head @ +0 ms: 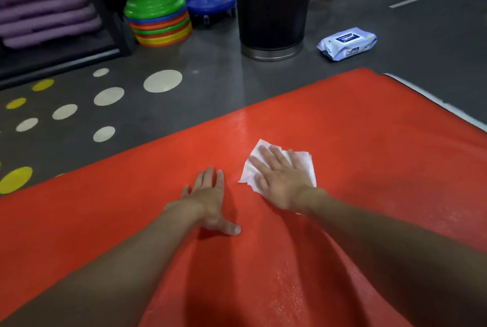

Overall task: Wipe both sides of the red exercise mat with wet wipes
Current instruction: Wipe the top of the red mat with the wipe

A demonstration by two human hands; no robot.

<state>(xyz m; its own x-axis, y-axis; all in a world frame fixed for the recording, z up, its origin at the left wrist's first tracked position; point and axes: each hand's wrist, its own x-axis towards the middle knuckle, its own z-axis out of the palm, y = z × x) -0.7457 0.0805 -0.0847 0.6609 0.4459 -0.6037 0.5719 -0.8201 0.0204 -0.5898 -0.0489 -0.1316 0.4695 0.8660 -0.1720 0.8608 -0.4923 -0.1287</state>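
Two hands are recorded, both resting on the mat.

Right hand (283,179): laid flat with fingers straight and spread, pressed onto a white wet wipe (304,164) opened out on the surface. Nothing is gripped.

Left hand (210,200): set just beside it and apart from the wipe. It is also flat, with fingers extended and thumb splayed, and bears on the red exercise mat (355,126). The mat is spread on the grey floor and fills the near half of the view. A damp sheen is noted ahead of the wipe.

Risks, as judged: the wipe is held by palm pressure alone, so it may bunch or slip out on a quick stroke. The mat may creep on the smooth floor if the bracing hand is lifted. Strips along the borders may be missed.

Edges and room: the far edge runs diagonally up to a corner, where a white strip (421,95) shows. Open mat is available to the right and toward that corner. Bare floor lies beyond it, then a black bin (272,8) and a pack of wet wipes (347,43), both well apart from the mat. The underside is hidden.
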